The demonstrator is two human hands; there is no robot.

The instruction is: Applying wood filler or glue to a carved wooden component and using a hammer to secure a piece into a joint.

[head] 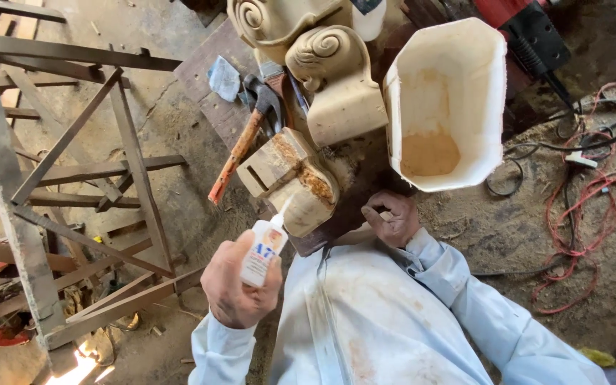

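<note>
Left hand (239,285) grips one small white glue bottle (264,251), fingers wrapped round it, nozzle tip up against the lower edge of the carved block (295,176). Right hand (392,217) sits just right of the block, fingers curled in; can't tell if it's pinching anything.

Landmark: the carved block, pale wood, glue-stained, on a dark board (212,85).

Counts, relative to the block:
- 2 scroll carvings directly above it: one (340,82) touching its top, a second (272,25) further up.
- 1 hammer (251,132), orange handle, just left, head pointing up.
- 1 white tub (447,107) to the upper right, tipped on its side, mouth facing the camera, sawdust inside.
- 1 red cable (579,214) far right, looped on the dirt floor, with black cables beside it.
- 1 rusty steel frame (58,185) well left.
</note>
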